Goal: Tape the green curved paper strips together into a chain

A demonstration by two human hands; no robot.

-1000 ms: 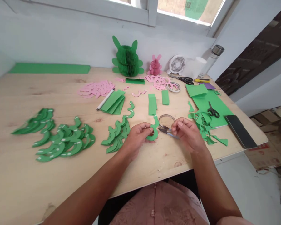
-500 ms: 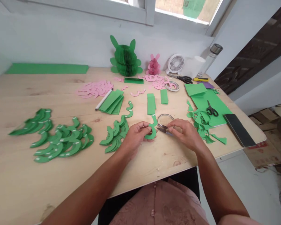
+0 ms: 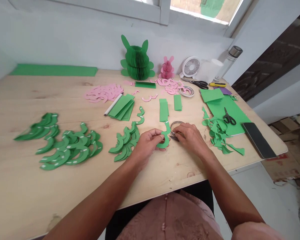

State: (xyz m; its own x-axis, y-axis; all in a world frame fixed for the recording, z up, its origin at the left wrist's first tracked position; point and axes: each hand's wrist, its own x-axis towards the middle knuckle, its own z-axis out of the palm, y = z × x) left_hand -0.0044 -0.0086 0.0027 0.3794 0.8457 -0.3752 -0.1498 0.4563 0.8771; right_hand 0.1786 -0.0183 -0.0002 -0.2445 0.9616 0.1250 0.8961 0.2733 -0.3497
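My left hand (image 3: 148,143) is closed, pinching a wavy green paper strip (image 3: 163,144) between thumb and fingers; the strip's upper end points away from me. My right hand (image 3: 190,135) has its fingers bunched at the near right edge of a roll of clear tape (image 3: 173,125) lying on the table. Below those fingers, dark blades of small scissors (image 3: 174,137) stick out to the left, their handles hidden by the hand. Just left of my left hand lies a stack of similar wavy green strips (image 3: 125,141).
Green curved pieces with white tape bits (image 3: 70,146) spread at left. Green scraps (image 3: 218,131), black scissors (image 3: 229,117) and a phone (image 3: 258,140) lie at right. Behind stand a green paper figure (image 3: 136,63), a pink one (image 3: 167,68) and a fan (image 3: 190,66).
My right hand has shifted left and slightly away, over the scissors to the tape roll. My left hand keeps its hold on the green strip. The camera view has shifted slightly.
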